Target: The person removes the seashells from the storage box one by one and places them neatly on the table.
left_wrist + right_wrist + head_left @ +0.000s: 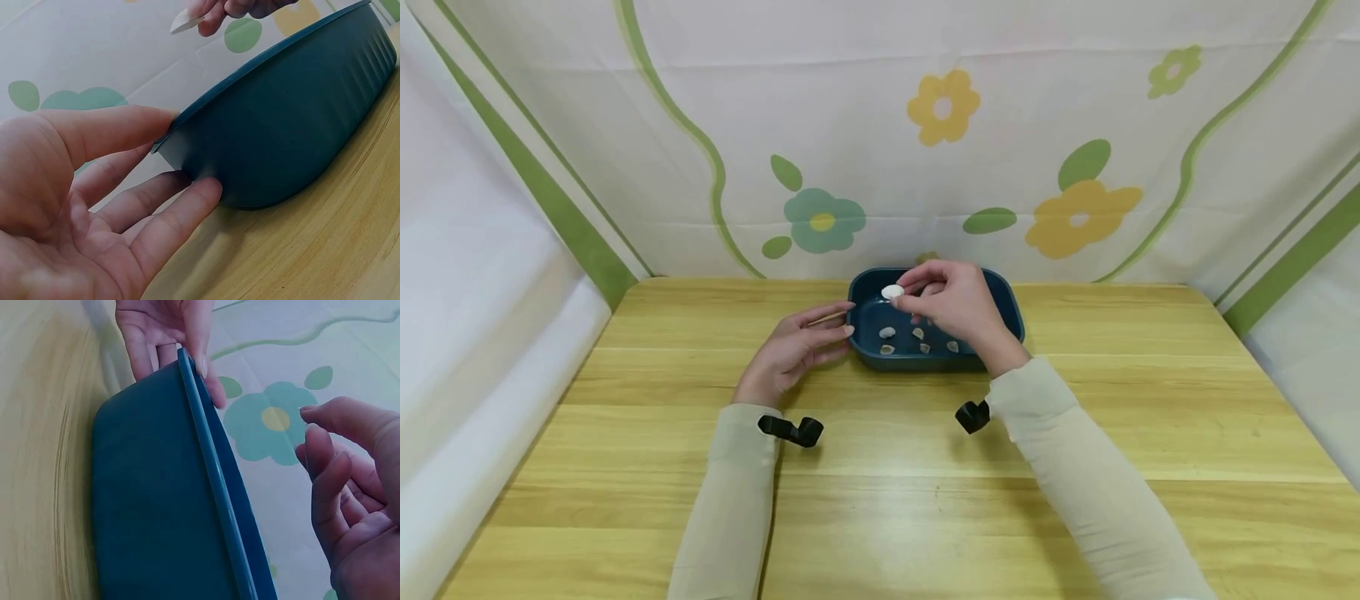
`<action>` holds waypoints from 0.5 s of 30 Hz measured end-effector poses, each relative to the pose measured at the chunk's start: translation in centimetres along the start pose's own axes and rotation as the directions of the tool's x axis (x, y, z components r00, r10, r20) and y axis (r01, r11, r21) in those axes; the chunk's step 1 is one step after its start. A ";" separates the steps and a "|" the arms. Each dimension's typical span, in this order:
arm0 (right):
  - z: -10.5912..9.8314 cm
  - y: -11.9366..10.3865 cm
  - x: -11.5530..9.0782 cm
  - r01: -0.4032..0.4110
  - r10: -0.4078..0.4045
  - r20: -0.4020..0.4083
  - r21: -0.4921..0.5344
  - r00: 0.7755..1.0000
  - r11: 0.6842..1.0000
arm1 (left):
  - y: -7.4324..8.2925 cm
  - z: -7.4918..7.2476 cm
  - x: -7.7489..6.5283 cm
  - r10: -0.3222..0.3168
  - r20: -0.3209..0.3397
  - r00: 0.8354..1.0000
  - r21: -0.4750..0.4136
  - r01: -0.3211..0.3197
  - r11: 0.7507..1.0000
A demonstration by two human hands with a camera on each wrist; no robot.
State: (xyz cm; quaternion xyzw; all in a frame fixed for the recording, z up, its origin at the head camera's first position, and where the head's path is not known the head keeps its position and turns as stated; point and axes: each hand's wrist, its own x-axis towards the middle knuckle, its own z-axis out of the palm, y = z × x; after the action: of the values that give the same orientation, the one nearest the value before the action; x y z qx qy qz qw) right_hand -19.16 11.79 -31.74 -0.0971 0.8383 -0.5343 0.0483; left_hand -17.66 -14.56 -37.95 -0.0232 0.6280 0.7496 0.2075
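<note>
- Nearest: two long beige fabric sleeves, each with a small black wrist mount at the cuff, above the pale yellow wood-grain surface.
- Left hand: fingers extended and somewhat spread, fingertips touching the left end of the dark blue, rounded rectangular tray; thumb at the rim. Apparently steadying it.
- Tray: deep-walled, upright on the surface. On its floor, toward the near side, four small brownish, pale-edged pieces and one whitish rounded piece. Material cannot be told; shell-like.
- Right hand: over the tray, thumb and forefinger pinching a flat white oval piece, held clear of the floor, left of the hand.
- Far: white cloth backdrop with green, yellow and teal flowers.
- Judgement: step in hand is handling one piece at a time over the tray. If placing, the next move calls for lowering it to bare floor and parting the fingertips; if removing, for clearing the rim.
</note>
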 end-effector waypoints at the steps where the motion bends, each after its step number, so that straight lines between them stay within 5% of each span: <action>1: 0.0 0.1 -0.2 0.000 0.000 0.000 0.000 1.000 1.000 | 0.0 0.0 0.0 -0.001 -0.002 1.000 0.001 0.001 1.000; 15: 0.8 0.9 -3.8 0.033 -0.033 -0.002 -0.005 0.999 0.999 | -0.1 0.0 0.0 0.010 -0.007 1.000 -0.003 -0.010 1.000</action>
State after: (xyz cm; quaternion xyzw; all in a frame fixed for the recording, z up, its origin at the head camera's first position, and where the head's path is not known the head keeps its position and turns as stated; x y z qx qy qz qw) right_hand -15.43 12.21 -32.95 -0.1103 0.8381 -0.5329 0.0385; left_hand -17.66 -14.53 -38.05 -0.0230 0.6277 0.7516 0.2012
